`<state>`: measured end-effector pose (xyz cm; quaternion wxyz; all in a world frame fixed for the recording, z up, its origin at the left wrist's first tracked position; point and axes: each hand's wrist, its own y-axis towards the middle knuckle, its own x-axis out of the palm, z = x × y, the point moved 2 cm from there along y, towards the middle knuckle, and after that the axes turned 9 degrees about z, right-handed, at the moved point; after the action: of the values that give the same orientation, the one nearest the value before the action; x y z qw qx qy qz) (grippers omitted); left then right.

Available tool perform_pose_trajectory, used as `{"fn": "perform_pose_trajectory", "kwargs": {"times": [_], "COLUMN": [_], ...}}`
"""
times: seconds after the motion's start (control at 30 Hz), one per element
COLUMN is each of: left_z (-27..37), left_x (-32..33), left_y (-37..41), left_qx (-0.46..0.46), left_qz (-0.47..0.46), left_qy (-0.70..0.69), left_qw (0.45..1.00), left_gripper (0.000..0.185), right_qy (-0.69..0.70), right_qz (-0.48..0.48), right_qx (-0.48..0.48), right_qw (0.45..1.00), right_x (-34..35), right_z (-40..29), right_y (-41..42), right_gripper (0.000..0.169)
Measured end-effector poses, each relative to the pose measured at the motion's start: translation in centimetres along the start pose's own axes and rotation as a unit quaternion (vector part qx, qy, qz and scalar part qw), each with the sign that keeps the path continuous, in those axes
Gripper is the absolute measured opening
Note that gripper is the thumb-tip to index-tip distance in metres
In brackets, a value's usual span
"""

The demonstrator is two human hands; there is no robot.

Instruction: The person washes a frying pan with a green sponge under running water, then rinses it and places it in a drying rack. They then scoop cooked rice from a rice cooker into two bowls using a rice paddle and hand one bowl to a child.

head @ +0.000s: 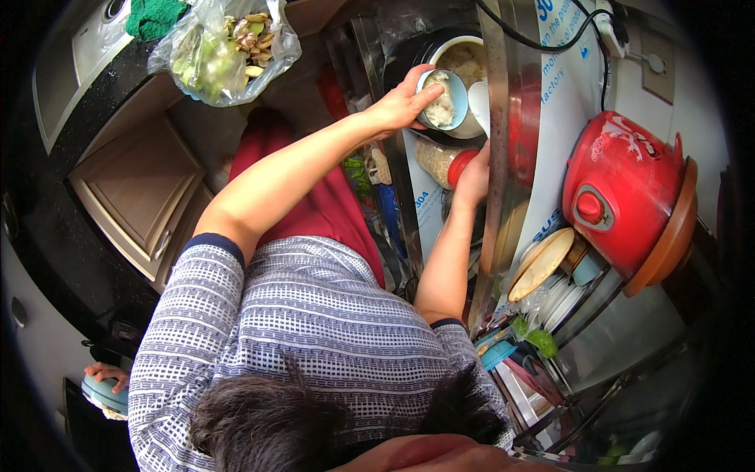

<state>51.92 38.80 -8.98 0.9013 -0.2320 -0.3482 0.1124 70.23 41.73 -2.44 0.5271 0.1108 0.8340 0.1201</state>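
Observation:
My left hand (407,100) grips a small light-blue bowl (460,101), its thumb over the rim. White cooked rice (439,109) lies in the bowl, which tilts over the edge of a dark rice cooker (401,68). Inside the cooker a pale inner pot (437,53) is partly hidden by the bowl and a metal shelf post. My right hand (475,177) holds a white rice paddle (479,103) by its handle, its blade beside the bowl. Part of that hand is behind the post. Close to it lies a clear jar of grain (433,159) with a red lid (461,168).
A metal shelf post (498,177) stands before my right hand. Right of it are a red electric cooker (619,183), plates (557,304) and cables (548,44). A plastic bag of peelings (236,59) hangs by the counter (118,76). Another person's hand (107,374) holds a bowl (103,394).

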Motion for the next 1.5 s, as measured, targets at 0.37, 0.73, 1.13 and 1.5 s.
{"fn": "perform_pose_trajectory", "kwargs": {"times": [0.37,0.73,1.13,1.5], "left_z": [-0.4,-0.2,0.5,0.3], "left_x": [-5.2,-6.2,-6.8,-6.6], "left_y": [-2.8,-3.9,-4.2,-4.5], "left_qx": [-0.030,-0.030,-0.011,-0.041], "left_qz": [0.013,0.015,0.018,0.019], "left_qy": [0.024,-0.003,0.030,0.013], "left_qw": [0.999,0.999,0.999,0.999], "left_gripper": [0.052,0.055,0.052,0.050], "right_qy": [-0.205,-0.293,-0.287,0.149], "right_qz": [-0.095,-0.153,-0.233,-0.304], "right_qx": [0.013,-0.102,-0.051,0.138], "right_qw": [0.974,0.938,0.928,0.931], "right_x": [5.4,8.0,12.1,15.2], "right_z": [3.4,0.7,2.1,7.0], "right_y": [4.8,6.2,7.6,6.5], "right_gripper": [0.026,0.023,0.021,0.023]}}
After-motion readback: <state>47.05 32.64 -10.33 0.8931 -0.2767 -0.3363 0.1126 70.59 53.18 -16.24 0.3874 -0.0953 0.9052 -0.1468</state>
